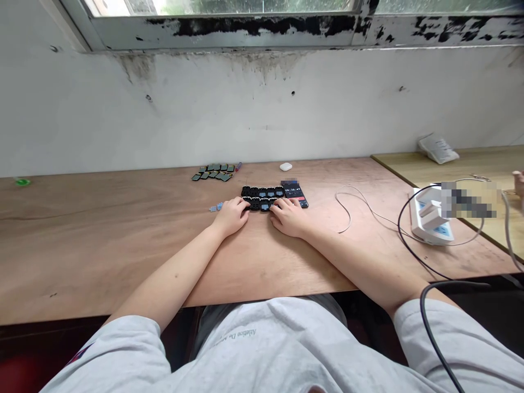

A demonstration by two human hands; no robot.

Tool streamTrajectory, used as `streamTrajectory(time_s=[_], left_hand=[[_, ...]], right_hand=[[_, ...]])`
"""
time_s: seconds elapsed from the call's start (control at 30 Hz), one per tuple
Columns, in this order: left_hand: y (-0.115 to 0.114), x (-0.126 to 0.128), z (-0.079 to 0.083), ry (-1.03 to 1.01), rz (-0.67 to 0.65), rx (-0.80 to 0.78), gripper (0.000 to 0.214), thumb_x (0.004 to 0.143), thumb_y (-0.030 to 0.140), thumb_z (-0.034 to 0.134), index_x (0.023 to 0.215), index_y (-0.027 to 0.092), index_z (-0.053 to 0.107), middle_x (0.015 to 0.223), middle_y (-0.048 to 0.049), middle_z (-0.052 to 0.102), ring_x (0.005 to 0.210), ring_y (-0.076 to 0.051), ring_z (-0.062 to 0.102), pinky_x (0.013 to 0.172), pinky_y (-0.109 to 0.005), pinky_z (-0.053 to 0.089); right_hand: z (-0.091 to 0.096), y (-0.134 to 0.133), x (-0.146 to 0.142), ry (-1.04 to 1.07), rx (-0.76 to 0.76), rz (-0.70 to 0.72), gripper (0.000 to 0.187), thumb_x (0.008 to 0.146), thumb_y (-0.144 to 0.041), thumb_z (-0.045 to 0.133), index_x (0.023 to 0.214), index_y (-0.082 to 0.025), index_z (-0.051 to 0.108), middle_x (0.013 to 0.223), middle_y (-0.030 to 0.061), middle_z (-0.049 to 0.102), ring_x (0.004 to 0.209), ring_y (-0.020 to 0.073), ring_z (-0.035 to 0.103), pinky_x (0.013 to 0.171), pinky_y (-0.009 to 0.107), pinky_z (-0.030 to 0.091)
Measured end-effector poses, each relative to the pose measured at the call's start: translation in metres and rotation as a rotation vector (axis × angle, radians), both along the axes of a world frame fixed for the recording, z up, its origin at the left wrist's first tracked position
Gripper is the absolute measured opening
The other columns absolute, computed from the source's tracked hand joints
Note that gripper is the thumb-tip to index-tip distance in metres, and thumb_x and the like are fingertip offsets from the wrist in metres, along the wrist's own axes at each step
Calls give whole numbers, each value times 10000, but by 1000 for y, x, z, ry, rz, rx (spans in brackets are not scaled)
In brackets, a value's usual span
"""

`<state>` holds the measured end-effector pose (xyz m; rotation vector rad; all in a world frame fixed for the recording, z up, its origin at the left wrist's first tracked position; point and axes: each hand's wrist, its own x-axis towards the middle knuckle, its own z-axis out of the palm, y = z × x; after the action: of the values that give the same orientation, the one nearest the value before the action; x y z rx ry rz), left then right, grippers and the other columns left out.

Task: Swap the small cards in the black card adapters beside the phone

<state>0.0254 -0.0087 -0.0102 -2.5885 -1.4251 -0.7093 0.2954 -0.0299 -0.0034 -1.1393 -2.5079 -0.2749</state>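
The left hand (231, 215) and right hand (289, 216) are lying knuckles-up on the wooden surface (102, 234), fingertips touching the near row of small black modules (264, 192); whether either is pinching one cannot be told. A phone (295, 192) is showing a timer just beside the modules. Grey-green chips (213, 172) are lying farther back, and a power strip (432, 221) is sitting well to the right.

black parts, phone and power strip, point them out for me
black parts (264, 192): head view, middle of the back row
phone (295, 191): head view, its lit screen
power strip (440, 232): head view, near end past the plugs
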Motion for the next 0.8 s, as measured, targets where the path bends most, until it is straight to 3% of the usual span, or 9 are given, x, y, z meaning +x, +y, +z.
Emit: streamTrajectory(time_s=[0.37, 0.57, 0.7, 0.8], left_hand=[[-3, -1, 3, -23, -38, -19, 288, 969, 264, 506, 1174, 198, 697, 1174, -116, 677, 1098, -284, 664, 967, -439, 523], [-3, -3, 4, -91, -63, -52, 298, 982, 271, 473, 1174, 182, 683, 1182, -116, 660, 1062, -256, 667, 976, -407, 537], [1, -2, 1, -114, 7, -49, 312, 991, 306, 459, 1171, 184, 683, 1168, -122, 663, 1107, -265, 645, 1024, -413, 521], [6, 0, 0, -96, 140, -63, 416, 982, 407, 503, 1301, 176, 638, 1330, -155, 635, 1291, -319, 561, 1129, -467, 452]], right_hand=[[1, 0, 1, -18, 24, -18, 225, 1015, -324, 543, 1143, -185, 664, 1238, 169, 648, 1139, 339, 558, 1005, 487, 352], [2, 2, 1, -9, 18, -114, 291, 1044, -416, 503, 1145, -193, 661, 1218, 165, 663, 1120, 330, 552, 1021, 478, 336], [8, 5, 3, 54, 21, -263, 418, 1077, -497, 398, 1232, -191, 637, 1320, 170, 630, 1199, 335, 517, 1074, 480, 300], [13, 15, 13, 152, 12, -484, 489, 1080, -535, 347, 1265, -178, 624, 1382, 195, 595, 1233, 365, 503, 1064, 500, 309]])
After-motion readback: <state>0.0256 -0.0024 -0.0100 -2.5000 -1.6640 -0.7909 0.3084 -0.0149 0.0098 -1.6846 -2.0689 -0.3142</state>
